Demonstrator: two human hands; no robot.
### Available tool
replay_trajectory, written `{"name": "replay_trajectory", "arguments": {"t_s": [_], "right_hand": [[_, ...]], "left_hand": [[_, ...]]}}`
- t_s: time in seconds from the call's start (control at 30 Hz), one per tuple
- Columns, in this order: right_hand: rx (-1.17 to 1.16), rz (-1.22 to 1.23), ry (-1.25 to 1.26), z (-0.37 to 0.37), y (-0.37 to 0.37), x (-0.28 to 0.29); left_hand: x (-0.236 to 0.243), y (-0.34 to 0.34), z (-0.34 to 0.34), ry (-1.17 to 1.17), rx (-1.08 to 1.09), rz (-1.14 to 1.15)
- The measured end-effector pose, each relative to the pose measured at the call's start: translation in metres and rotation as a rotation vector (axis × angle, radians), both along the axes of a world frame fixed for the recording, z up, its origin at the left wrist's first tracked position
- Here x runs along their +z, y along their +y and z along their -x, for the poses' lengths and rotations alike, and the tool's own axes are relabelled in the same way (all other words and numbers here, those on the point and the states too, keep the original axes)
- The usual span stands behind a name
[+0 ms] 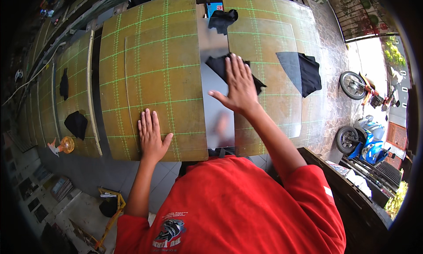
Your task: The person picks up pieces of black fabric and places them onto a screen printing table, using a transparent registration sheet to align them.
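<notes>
My left hand (151,137) lies flat on the left yellowish-brown board (180,86), which is marked with green grid lines. Fingers spread, my right hand (240,84) presses flat over a black fabric piece (216,65) that shows on both sides of it. That piece sits on a clear sheet (216,88), which spans the gap between the left board and a similar right board (282,11). Another black fabric piece (223,20) rests farther up by the gap. To the right, a further black piece (310,75) lies partly under the sheet's edge.
On a neighbouring gridded board (81,88) at the left lie two black fabric pieces, one larger (76,125) and one narrow (64,84). An orange roll (67,144) is near that board's front edge. Two motorcycles, one orange (368,88) and one blue (370,141), stand at the right.
</notes>
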State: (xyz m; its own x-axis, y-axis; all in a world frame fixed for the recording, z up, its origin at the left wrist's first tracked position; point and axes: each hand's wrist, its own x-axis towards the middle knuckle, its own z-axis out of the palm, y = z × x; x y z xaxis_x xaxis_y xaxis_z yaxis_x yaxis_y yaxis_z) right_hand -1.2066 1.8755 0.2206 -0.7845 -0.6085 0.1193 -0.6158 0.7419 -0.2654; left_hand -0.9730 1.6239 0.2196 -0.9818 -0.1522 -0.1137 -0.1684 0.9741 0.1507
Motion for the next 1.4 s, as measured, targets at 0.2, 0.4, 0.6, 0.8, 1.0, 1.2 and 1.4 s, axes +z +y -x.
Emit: {"name": "replay_trajectory", "arguments": {"t_s": [0.2,0.4,0.6,0.8,1.0,1.2,1.4], "right_hand": [[0.222,0.034,-0.125,-0.055,-0.019,-0.001],[0.077,-0.021,-0.017,0.002,0.005,-0.001],[0.249,0.009,-0.119,-0.045,-0.013,0.0],[0.108,-0.035,-0.014,0.01,0.01,0.001],[0.269,0.012,-0.105,-0.047,-0.015,-0.002],[0.147,-0.069,-0.073,-0.003,0.019,0.005],[0.247,-0.061,-0.132,-0.042,-0.002,0.008]], "left_hand": [[-0.003,0.0,-0.002,0.006,0.012,0.003],[0.003,0.002,0.003,-0.037,0.012,-0.006],[-0.002,0.001,-0.002,-0.004,0.018,-0.006],[0.0,0.001,0.001,-0.023,0.009,-0.005],[-0.001,0.0,-0.002,-0.003,0.017,-0.01],[0.0,-0.001,0.001,-0.034,-0.002,0.018],[-0.001,-0.001,-0.001,-0.024,0.007,-0.001]]}}
